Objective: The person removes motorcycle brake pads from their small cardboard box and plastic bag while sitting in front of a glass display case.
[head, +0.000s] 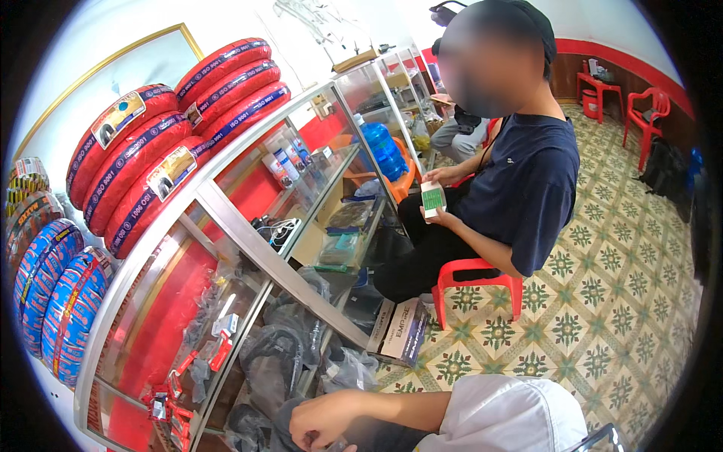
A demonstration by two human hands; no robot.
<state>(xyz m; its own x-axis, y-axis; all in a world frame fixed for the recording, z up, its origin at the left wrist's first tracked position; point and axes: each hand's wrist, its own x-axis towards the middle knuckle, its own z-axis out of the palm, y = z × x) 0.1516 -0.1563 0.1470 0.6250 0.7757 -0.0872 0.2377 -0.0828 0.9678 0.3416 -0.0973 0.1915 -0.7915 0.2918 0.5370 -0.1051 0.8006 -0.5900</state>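
Note:
My right hand (327, 418) is at the bottom edge, its fingers curled downward over a dark-trousered leg (378, 436). Something small and dark shows between the fingers, with a bit of clear plastic beside it; what it is I cannot tell. A light grey-white sleeve (508, 409) covers the upper arm. My left hand is out of view, apart from what may be a fingertip cut off by the frame. Close by, the glass display case (203, 195) holds plastic-wrapped dark parts (274, 359) and small red boxes (220, 353).
A person in a navy T-shirt (525, 175) sits on a red plastic stool (480, 268), holding a small green-and-white box (433, 199). Wrapped tyres (135, 164) are stacked on the case. Cardboard boxes (398, 333) stand on the patterned tile floor (565, 327). Another seated person (460, 138) is behind.

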